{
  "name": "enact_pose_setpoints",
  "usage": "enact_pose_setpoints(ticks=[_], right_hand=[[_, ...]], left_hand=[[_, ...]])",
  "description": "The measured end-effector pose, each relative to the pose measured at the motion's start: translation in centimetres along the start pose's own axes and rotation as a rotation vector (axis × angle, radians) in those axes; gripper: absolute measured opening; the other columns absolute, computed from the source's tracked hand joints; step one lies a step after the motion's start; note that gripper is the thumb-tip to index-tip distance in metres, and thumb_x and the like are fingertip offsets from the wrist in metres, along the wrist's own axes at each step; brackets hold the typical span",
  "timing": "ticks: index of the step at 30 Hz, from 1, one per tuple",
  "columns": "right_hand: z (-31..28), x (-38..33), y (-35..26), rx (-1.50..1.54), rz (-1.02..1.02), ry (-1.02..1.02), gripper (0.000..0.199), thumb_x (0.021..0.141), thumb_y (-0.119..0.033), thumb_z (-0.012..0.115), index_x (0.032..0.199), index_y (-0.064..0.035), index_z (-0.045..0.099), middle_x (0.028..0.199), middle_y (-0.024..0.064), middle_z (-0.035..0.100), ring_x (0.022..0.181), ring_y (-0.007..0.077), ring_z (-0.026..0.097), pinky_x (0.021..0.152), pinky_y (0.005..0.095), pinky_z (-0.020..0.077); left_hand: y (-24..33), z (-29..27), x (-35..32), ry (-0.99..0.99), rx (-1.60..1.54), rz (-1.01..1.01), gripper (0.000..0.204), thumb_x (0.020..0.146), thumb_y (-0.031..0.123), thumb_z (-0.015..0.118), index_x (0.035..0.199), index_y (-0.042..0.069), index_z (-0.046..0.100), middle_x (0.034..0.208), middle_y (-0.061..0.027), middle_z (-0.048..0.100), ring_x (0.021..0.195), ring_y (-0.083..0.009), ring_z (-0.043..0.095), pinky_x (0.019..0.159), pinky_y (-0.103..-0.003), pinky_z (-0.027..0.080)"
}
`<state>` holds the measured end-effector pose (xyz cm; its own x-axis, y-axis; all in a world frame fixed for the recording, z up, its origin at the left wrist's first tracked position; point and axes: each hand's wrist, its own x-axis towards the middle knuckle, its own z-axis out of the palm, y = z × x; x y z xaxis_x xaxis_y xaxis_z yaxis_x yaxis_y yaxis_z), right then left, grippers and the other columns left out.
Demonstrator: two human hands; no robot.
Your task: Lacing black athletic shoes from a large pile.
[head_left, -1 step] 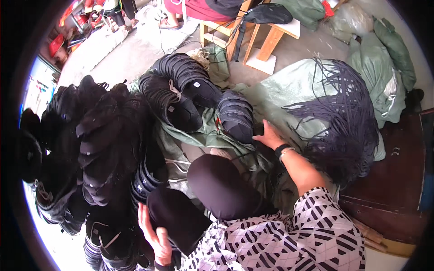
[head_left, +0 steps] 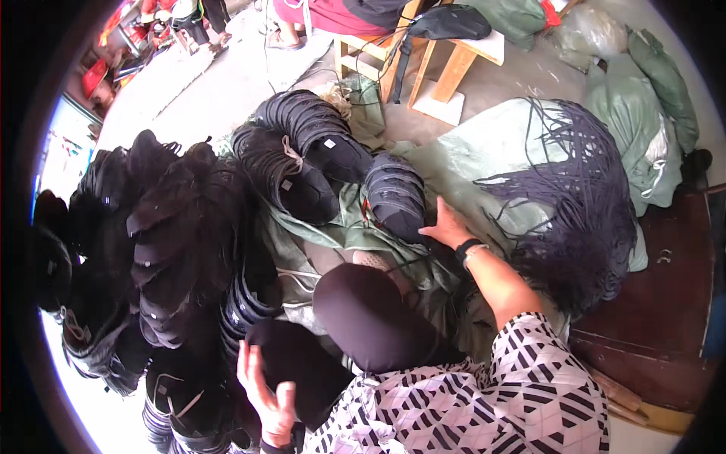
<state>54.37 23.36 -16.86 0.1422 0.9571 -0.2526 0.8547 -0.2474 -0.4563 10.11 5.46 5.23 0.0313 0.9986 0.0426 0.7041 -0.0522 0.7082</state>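
My right hand (head_left: 448, 228) reaches forward to the near end of a short stack of nested black shoe uppers (head_left: 396, 198). Thumb and forefinger stand apart beside the stack's edge, with no held thing visible; whether they touch it I cannot tell. Lower left, my left hand (head_left: 266, 395) is raised with fingers stretched and thumb apart, beside my dark-clothed knee (head_left: 291, 363). No object shows in it. Behind the short stack lie two longer rows of nested black uppers (head_left: 306, 125), one tied with a pale cord (head_left: 291, 153).
Large heaps of black uppers (head_left: 178, 242) fill the left side. Dark laces (head_left: 582, 197) lie in a tangle on a pale green sack (head_left: 469, 151) to the right. Beyond stand a wooden stool (head_left: 450, 68), stuffed green sacks (head_left: 631, 113) and a seated person (head_left: 329, 17). A brown board (head_left: 650, 295) lies far right.
My left hand has shifted slightly to the right, its thumb tilting away from the fingers. My right hand stays almost where it was beside the short stack.
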Motion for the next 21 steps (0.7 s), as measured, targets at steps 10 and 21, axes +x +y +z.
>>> enact_pose_setpoints(ticks=[10, 21], right_hand=[[6.2, 9.1, 2.8, 0.475, 0.345, 0.229, 0.087, 0.068, -0.017, 0.076, 0.138, 0.0040, 0.028, 0.125, 0.0253, 0.052, 0.115, 0.0339, 0.052, 0.099, 0.0384, 0.0385], [5.2, 0.4, -0.7, 1.209, 0.191, -0.117, 0.034, 0.075, -0.014, 0.068, 0.106, -0.0005, 0.064, 0.096, 0.0043, 0.066, 0.085, 0.0178, 0.060, 0.080, 0.0329, 0.0458]], left_hand=[[-0.2, 1.0, 0.8, -0.005, 0.422, -0.104, 0.074, 0.085, 0.046, 0.055, 0.140, 0.001, 0.030, 0.146, -0.0259, 0.021, 0.133, -0.0417, 0.024, 0.107, -0.050, 0.022], [0.3, 0.1, 0.0, 0.071, 0.468, -0.130, 0.071, 0.088, 0.045, 0.051, 0.139, 0.000, 0.029, 0.146, -0.0247, 0.020, 0.135, -0.0404, 0.021, 0.109, -0.052, 0.016]])
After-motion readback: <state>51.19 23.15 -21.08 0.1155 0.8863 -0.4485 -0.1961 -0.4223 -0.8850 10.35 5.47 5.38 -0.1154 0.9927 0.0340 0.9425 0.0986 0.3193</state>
